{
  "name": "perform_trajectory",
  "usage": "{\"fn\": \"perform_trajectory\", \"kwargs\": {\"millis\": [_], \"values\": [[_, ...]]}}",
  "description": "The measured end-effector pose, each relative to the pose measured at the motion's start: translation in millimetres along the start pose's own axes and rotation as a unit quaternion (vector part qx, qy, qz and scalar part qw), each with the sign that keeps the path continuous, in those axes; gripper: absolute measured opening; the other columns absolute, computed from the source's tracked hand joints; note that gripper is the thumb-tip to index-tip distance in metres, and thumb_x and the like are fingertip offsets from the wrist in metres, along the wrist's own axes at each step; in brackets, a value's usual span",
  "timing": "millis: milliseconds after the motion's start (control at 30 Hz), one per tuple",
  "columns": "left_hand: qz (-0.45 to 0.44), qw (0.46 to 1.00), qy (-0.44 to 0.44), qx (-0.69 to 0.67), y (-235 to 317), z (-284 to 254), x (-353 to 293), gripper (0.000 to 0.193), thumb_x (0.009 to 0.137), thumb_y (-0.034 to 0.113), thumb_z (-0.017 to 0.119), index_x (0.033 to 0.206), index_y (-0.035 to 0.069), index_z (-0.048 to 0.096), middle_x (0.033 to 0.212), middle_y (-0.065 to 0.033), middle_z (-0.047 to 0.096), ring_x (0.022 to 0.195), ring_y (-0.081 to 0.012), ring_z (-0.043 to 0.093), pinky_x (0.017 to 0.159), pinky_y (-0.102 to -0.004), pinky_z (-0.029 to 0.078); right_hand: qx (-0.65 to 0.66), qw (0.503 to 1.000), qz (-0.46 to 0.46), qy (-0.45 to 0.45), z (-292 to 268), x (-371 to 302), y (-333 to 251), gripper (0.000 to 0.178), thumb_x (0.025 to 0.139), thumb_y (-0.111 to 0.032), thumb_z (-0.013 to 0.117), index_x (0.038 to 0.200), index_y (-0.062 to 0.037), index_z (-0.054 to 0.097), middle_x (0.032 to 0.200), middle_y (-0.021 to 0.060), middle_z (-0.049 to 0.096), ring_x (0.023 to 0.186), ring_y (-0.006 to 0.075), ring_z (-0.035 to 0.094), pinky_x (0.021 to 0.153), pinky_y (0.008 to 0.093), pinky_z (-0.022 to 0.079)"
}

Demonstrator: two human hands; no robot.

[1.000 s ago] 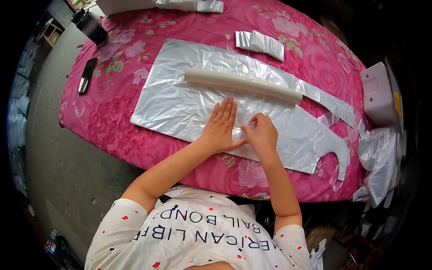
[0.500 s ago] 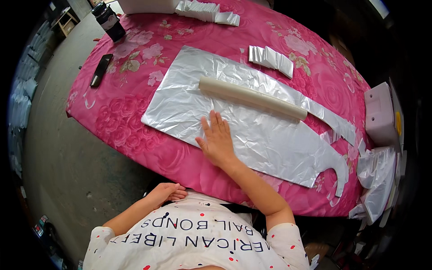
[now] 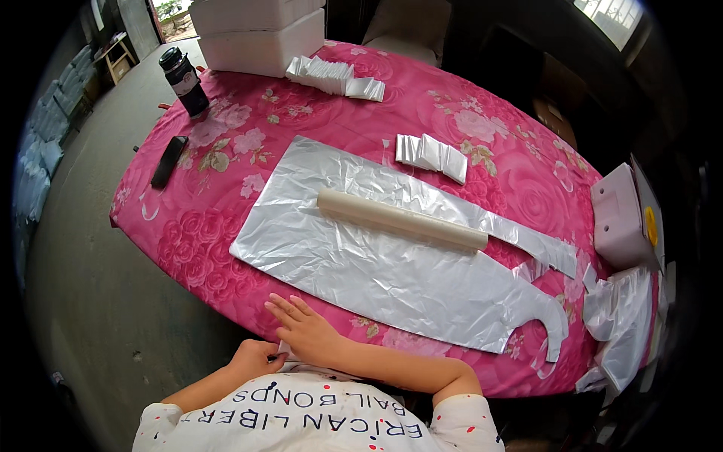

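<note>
My left hand (image 3: 252,361) is by my shirt hem at the table's near edge, its fingers curled closed; what sits in them is hidden. Next to it, my right hand (image 3: 307,331) is open with fingers stretched out, over the near edge of the table and touching no plastic. A thin silvery-white plastic sheet (image 3: 294,233) lies flat and wrinkled in front of me, with curved strap-like strips at its right end. On top of it rests a beige tube (image 3: 403,220), slanting down to the right.
The pink floral tablecloth (image 3: 203,252) carries folded white packets (image 3: 431,157) beyond the sheet, more packets (image 3: 331,77) farther back, foam boxes (image 3: 260,41), a dark bottle (image 3: 184,81) and a black phone-like object (image 3: 169,162). At right are a pale bin (image 3: 621,218) and crumpled plastic (image 3: 621,305).
My right hand has left the plastic sheet and come back toward me, beside my left hand. The left hand's fingers have curled in. The view has tilted up; sheet and tube lie as before.
</note>
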State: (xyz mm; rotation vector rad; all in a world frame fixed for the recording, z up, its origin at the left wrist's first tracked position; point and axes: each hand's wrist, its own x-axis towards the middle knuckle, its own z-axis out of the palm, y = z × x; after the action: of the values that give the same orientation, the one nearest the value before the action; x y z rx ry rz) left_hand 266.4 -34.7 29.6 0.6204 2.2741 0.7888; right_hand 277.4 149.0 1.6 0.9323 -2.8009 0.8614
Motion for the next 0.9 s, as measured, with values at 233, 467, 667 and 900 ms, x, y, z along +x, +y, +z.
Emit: {"fn": "perform_trajectory", "kwargs": {"millis": [233,467,667,900], "values": [[0.227,0.957,0.178,-0.008,32.5,-31.9,59.2,0.039,0.071,0.007,0.069,0.108,0.004,0.06,0.103,-0.0158,0.063,0.093,-0.03,0.062,0.08,-0.0348,0.049,0.098,0.94,0.182,0.271,-117.5,-34.4,122.8,0.01,0.073,-0.007,0.068,0.083,-0.0079,0.064,0.092,0.008,0.061,0.091,0.0274,0.054,0.081,0.0359,0.043],[0.195,0.96,0.135,-0.151,92.0,-83.7,233.2,0.041,0.084,0.009,0.059,0.122,-0.003,0.048,0.122,-0.0155,0.053,0.111,-0.0231,0.053,0.09,-0.0316,0.045,0.242,0.729,0.414,0.488,-192.7,-104.7,331.6,0.022,0.079,-0.011,0.065,0.096,0.0029,0.06,0.086,0.0076,0.064,0.076,0.0118,0.06,0.07,0.0239,0.047],[0.077,0.974,0.16,-0.143,122.9,-59.9,406.2,0.07,0.077,0.043,0.065,0.121,-0.009,0.046,0.123,-0.0234,0.05,0.109,-0.0283,0.054,0.085,-0.0353,0.046,-0.029,0.737,0.586,0.337,-208.5,-91.4,350.7,0.054,0.064,-0.04,0.073,0.095,0.0025,0.063,0.088,0.0163,0.066,0.08,0.0279,0.064,0.076,0.0363,0.048],[-0.041,0.967,0.051,-0.245,173.6,-39.4,483.4,0.064,0.078,0.051,0.064,0.103,-0.007,0.058,0.093,-0.0133,0.062,0.084,-0.0192,0.06,0.068,-0.0323,0.046,0.099,0.759,0.587,0.264,-214.2,-45.2,357.8,0.046,0.065,-0.035,0.074,0.09,0.0026,0.066,0.081,0.013,0.067,0.068,0.0211,0.063,0.063,0.0323,0.049]]}}
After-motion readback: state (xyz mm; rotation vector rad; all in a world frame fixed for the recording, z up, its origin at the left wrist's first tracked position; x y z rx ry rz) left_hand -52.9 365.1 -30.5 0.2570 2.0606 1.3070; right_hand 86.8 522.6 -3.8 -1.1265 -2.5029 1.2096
